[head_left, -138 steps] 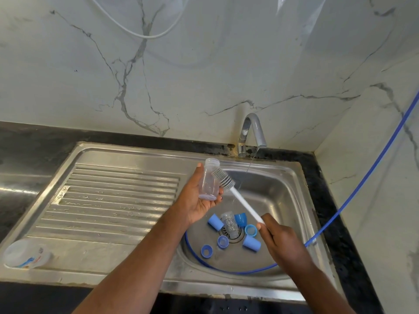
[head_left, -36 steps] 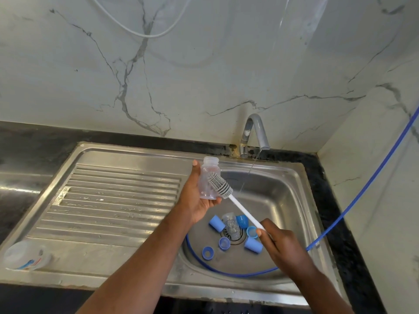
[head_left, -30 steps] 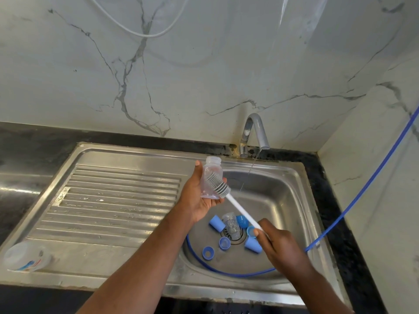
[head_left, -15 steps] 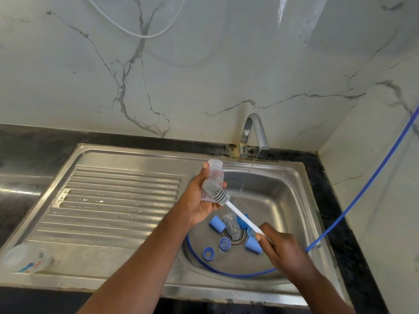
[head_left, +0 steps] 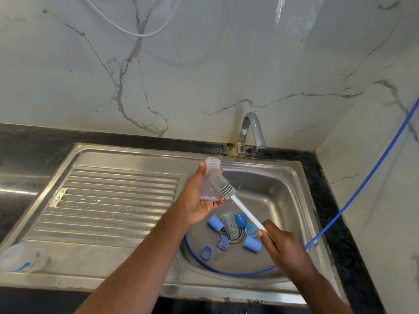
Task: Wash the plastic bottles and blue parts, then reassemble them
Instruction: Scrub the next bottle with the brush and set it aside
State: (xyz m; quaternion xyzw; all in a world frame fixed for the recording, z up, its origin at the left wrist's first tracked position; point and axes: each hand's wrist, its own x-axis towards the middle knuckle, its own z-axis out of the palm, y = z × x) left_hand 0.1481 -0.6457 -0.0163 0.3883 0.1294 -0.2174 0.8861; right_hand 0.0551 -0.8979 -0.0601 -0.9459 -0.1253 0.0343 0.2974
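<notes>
My left hand (head_left: pixel 196 199) grips a clear plastic bottle (head_left: pixel 209 177) upright above the sink basin (head_left: pixel 276 200), its open threaded neck up. My right hand (head_left: pixel 281 245) holds the white handle of a bottle brush (head_left: pixel 243 208); its grey bristle head (head_left: pixel 221 185) lies against the bottle's outer side. On the basin floor around the drain lie a second clear bottle (head_left: pixel 230 225) and several blue parts: caps (head_left: pixel 215 223) (head_left: pixel 251 244), rings (head_left: pixel 206 253) (head_left: pixel 223 242) (head_left: pixel 250 230) and a darker blue piece (head_left: pixel 240 219).
A thin stream of water runs from the tap (head_left: pixel 251 132). A blue hose (head_left: pixel 362 184) comes from the right wall and curls round the basin floor. The ribbed drainboard (head_left: pixel 108 205) lies left, with a clear tub (head_left: pixel 22 260) at its front left corner.
The brush head has slid back and forth along the outside of the bottle, now higher against its side. The bottle has stayed in my left hand over the basin.
</notes>
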